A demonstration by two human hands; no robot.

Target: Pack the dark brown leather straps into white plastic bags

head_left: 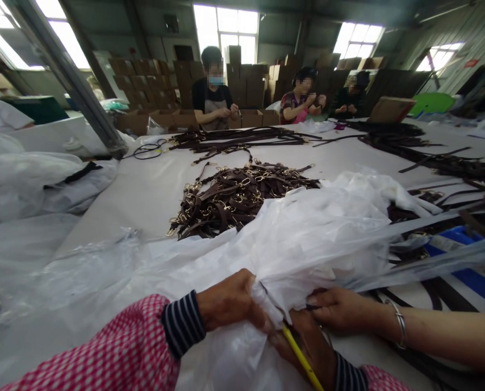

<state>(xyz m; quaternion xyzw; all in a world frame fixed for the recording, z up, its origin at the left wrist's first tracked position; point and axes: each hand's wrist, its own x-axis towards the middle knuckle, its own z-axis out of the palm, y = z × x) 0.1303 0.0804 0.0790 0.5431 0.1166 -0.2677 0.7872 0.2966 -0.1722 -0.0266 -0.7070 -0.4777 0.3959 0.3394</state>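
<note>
My left hand (234, 301) is closed on a gathered fold of a white translucent plastic bag (307, 233). Close beside it, low in the view, my right hand (313, 345) is also closed at the bunched plastic. A slim yellow tool (299, 353) runs from between my hands toward the bottom edge, along my right hand; its far end is hidden in the folds. Another person's hand (344, 310), with a silver bangle, reaches in from the right and touches the plastic beside my right hand, pinching something dark and thin.
A heap of dark brown straps with gold buckles (230, 198) lies on the white table (145, 179). Longer straps (242, 136) lie behind it, and more (421, 146) at right. A blue packet (470, 260) is at right. Several people sit across, before stacked cartons (140, 81).
</note>
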